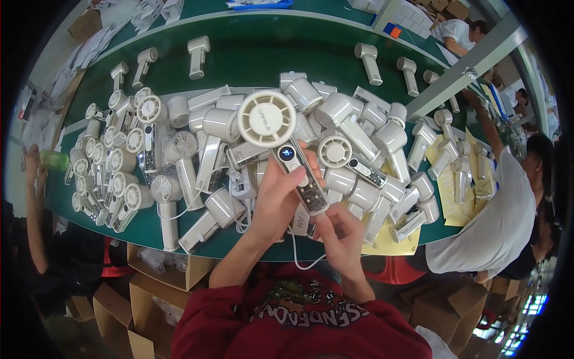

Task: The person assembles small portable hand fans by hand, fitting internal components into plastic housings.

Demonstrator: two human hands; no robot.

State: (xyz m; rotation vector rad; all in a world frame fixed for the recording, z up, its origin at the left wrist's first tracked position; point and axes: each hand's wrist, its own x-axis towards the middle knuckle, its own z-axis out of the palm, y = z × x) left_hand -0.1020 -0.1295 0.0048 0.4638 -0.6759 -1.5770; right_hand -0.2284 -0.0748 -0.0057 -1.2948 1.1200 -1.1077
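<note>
**Handheld fan held above a heap of fans**

A cream handheld fan [281, 140] is held over the middle of the green counter [263, 54], its round head pointing away and its open handle toward the person. The left hand [276, 200] is wrapped in a clenched grip around the handle. The right hand [341, 236] is pinched at the handle's lower end, where a white cable [297, 254] hangs down. A dense heap of similar fans [353, 137] is spread beneath. Cardboard boxes [161, 269] are seen under the counter's edge.
</note>
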